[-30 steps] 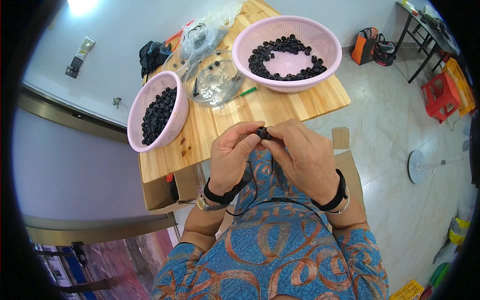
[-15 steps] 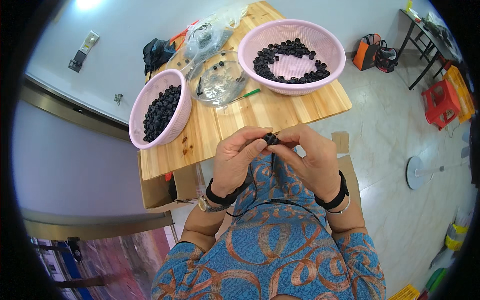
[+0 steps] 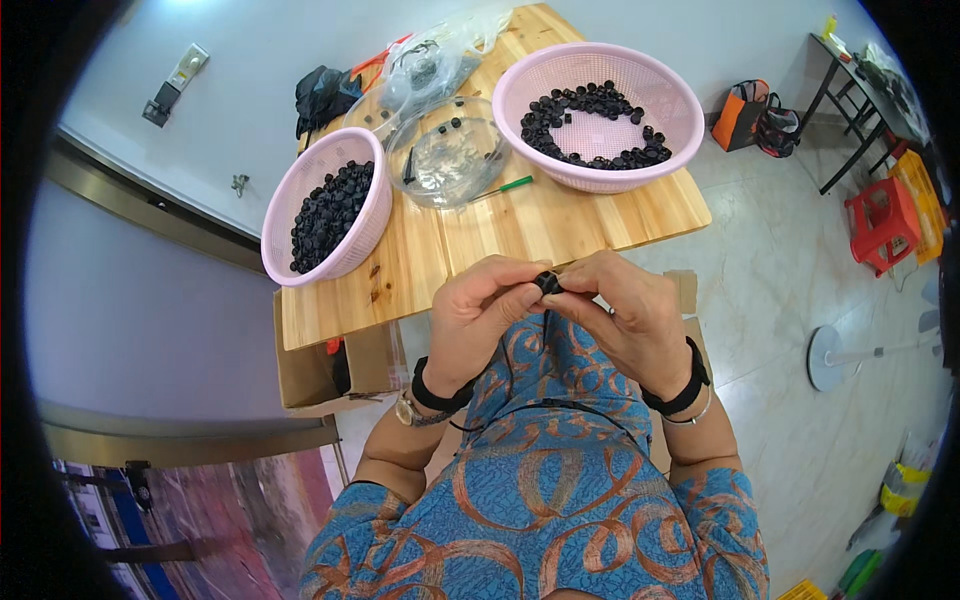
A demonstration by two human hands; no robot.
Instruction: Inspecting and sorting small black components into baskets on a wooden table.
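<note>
Just past the table's near edge, above my lap, both hands pinch one small black plastic piece [image 3: 548, 283]. My left hand [image 3: 487, 305] is closed, thumb and fingertips on its left side. My right hand [image 3: 628, 312] is closed too, gripping the piece from the right; a thin pale tip shows by its fingers, too small to name. Similar black pieces [image 3: 335, 212] fill the pink basket [image 3: 375, 225] on the left. More black pieces [image 3: 540, 120] lie in a ring inside the larger pink basket [image 3: 690, 135] on the right.
Between the baskets stands a clear round tray [image 3: 455, 203] with small metal-looking bits and a few black pieces. A green-handled tool [image 3: 516, 183] rests by its rim. Plastic bags [image 3: 425, 70] lie behind. A cardboard box [image 3: 375, 370] sits under the wooden table [image 3: 440, 240].
The black piece has turned slightly between my fingers. The pale tip by my right fingers now shows more clearly. The whole view has shifted a little; baskets and tray stay put.
</note>
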